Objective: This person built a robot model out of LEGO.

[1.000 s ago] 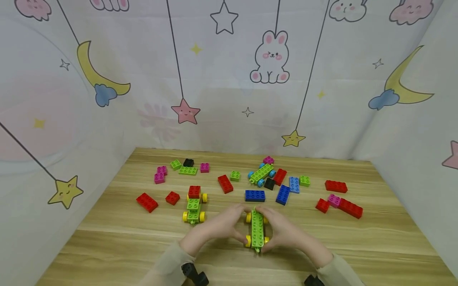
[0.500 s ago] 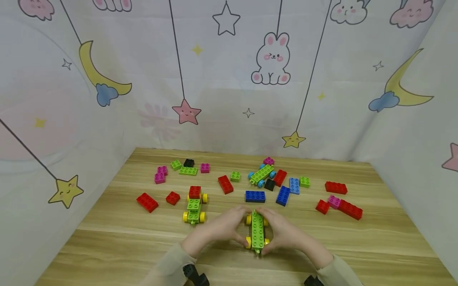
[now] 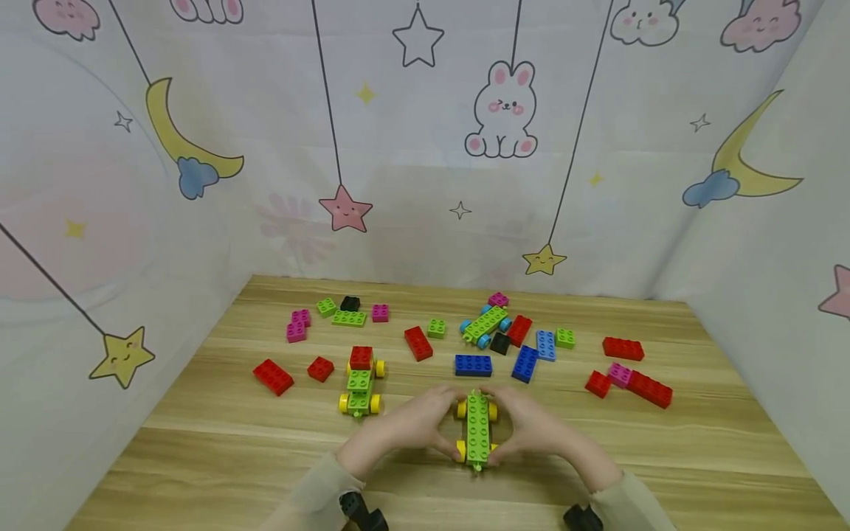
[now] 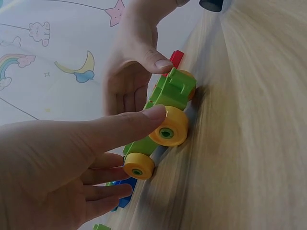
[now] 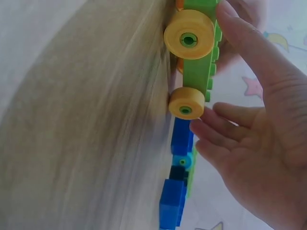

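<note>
In the head view a long green toy car base (image 3: 478, 431) with yellow wheels stands on the wooden table, between both hands. My left hand (image 3: 425, 420) holds its left side; in the left wrist view the thumb (image 4: 154, 114) lies on the larger yellow wheel (image 4: 170, 128) and the fingers reach toward the smaller wheel (image 4: 139, 166). My right hand (image 3: 527, 424) holds the other side. Its thumb (image 5: 229, 10) meets the green base near one end, while its fingertips (image 5: 197, 125) lie beside the smaller yellow wheel (image 5: 186, 103). The studs on top are bare.
Left of the hands stands another yellow-wheeled car (image 3: 360, 391) with a red brick on it. Beyond lie blue bricks (image 3: 474, 365) and a green car base with blue wheels (image 3: 486, 324). Red bricks (image 3: 649, 387) lie at the right, others (image 3: 273, 376) at the left.
My right thumb has shifted slightly up and now overlaps the near right wheel of the car base. The left hand and the loose bricks stay put.
</note>
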The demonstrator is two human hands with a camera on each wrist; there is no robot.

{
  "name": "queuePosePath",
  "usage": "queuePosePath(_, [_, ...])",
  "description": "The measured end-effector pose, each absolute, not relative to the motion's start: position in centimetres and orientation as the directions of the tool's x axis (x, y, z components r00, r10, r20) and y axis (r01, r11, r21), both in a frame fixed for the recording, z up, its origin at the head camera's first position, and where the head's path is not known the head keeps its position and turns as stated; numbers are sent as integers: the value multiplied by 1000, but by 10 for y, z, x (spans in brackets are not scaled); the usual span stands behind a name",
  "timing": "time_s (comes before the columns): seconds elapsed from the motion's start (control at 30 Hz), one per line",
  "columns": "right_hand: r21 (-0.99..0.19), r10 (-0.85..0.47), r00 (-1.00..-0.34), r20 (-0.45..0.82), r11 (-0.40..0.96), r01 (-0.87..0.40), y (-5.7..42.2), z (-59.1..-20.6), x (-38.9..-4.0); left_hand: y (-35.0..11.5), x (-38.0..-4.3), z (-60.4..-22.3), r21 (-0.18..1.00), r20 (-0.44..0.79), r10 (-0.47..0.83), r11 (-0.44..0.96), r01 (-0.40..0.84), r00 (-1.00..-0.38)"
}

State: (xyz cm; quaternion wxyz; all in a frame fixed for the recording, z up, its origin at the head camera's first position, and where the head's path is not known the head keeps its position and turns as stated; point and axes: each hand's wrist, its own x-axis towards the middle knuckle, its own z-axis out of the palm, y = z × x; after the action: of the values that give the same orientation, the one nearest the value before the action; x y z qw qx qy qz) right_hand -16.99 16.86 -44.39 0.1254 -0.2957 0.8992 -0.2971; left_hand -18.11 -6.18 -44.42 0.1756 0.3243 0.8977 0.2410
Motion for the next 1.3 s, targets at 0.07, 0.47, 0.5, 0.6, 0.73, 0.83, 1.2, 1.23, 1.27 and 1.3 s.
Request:
queuePosePath(0.07, [-595, -608, -793, -46, 654, -467, 169, -443, -171, -62, -181, -444, 544, -158, 668, 673, 501, -727])
queuePosePath(0.47, [-571, -625, -776, -83, 668, -477, 168, -446, -176, -64, -182, -447, 549, -148, 673, 665, 506, -725])
queuePosePath(0.5, [-572, -626, -775, -87, 668, -476, 168, -446, -176, -64, -181, -447, 549, -145, 674, 664, 508, -724])
queuePosePath(0.6, [-577, -629, -772, -96, 667, -472, 168, -445, -176, -64, -181, -447, 550, -137, 679, 658, 515, -721])
queuePosePath(0.73, [-573, -634, -767, -98, 666, -477, 168, -443, -177, -63, -180, -446, 553, -137, 683, 654, 517, -717])
queuePosePath(0.83, [-559, -644, -760, -87, 663, -498, 170, -441, -179, -63, -181, -446, 551, -137, 686, 652, 521, -714])
queuePosePath(1.2, [-531, -577, -814, 64, 671, -517, 191, -427, -205, -62, -180, -447, 553, -170, 685, 661, 507, -708])
queuePosePath(1.23, [-517, -567, -819, 88, 677, -524, 194, -425, -209, -62, -180, -447, 552, -173, 685, 663, 506, -708])
queuePosePath(1.27, [-503, -556, -823, 112, 683, -530, 197, -423, -214, -61, -180, -447, 553, -176, 684, 664, 504, -708])
queuePosePath(1.3, [-486, -546, -826, 142, 688, -539, 200, -421, -218, -61, -180, -447, 552, -176, 683, 665, 504, -709])
